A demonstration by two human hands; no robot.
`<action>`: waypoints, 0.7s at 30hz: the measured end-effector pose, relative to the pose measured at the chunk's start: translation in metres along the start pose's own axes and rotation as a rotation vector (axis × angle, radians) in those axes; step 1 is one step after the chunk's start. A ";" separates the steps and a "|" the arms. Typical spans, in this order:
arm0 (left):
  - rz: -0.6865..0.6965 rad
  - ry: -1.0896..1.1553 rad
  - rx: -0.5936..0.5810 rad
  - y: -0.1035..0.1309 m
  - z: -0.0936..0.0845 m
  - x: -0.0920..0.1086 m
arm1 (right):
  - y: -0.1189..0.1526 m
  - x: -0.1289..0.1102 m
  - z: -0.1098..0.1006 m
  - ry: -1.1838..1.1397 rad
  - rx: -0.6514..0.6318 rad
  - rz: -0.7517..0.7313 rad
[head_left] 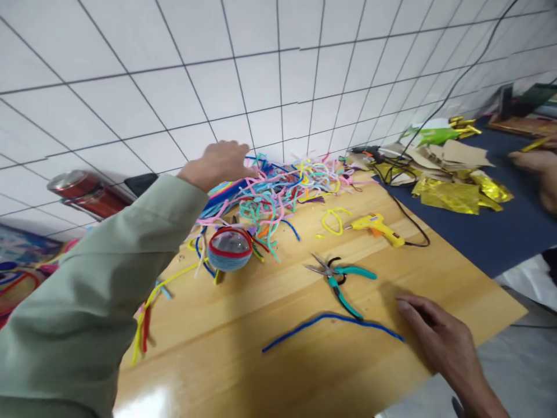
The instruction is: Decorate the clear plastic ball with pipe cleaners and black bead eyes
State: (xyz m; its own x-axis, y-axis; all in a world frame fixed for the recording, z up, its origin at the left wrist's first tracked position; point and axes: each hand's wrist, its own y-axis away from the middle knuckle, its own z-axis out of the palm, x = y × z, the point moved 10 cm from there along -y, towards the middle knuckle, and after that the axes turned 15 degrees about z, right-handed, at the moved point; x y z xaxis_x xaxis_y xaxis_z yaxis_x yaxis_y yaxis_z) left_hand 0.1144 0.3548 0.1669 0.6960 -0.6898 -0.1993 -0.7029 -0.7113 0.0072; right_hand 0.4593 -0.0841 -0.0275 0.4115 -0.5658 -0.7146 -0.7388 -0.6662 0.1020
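My left hand reaches over the pile of colourful pipe cleaners by the wall. Its fingers bend away behind the knuckles and are blurred, so their grip is hidden. My right hand rests at the table's near right edge, fingers curled in, with nothing visible in them. Close to it lies a blue pipe cleaner, bent in the middle. Pliers with teal handles lie spread just beyond. Below my left forearm's far end stands a clear round object wrapped in red and blue pipe cleaner.
A yellow glue gun with a black cord lies at the table's right. Gold foil and cardboard scraps cover part of a dark blue surface. Another person's hand is at far right. A red flask lies tilted by the tiled wall.
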 end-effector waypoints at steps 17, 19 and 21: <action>0.095 0.194 -0.098 -0.121 0.084 0.122 | 0.008 -0.026 -0.006 -0.071 0.006 -0.131; 0.068 0.178 -0.054 -0.123 0.071 0.108 | 0.009 -0.025 -0.005 -0.076 -0.004 -0.122; 0.042 0.162 -0.007 -0.125 0.055 0.092 | 0.009 -0.022 -0.005 -0.076 -0.013 -0.112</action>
State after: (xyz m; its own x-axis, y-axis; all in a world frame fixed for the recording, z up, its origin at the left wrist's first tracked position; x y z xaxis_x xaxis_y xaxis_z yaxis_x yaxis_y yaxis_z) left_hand 0.2581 0.3881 0.0941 0.6808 -0.7315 -0.0379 -0.7314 -0.6817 0.0193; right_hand 0.4461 -0.0794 -0.0074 0.4494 -0.4491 -0.7723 -0.6833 -0.7297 0.0268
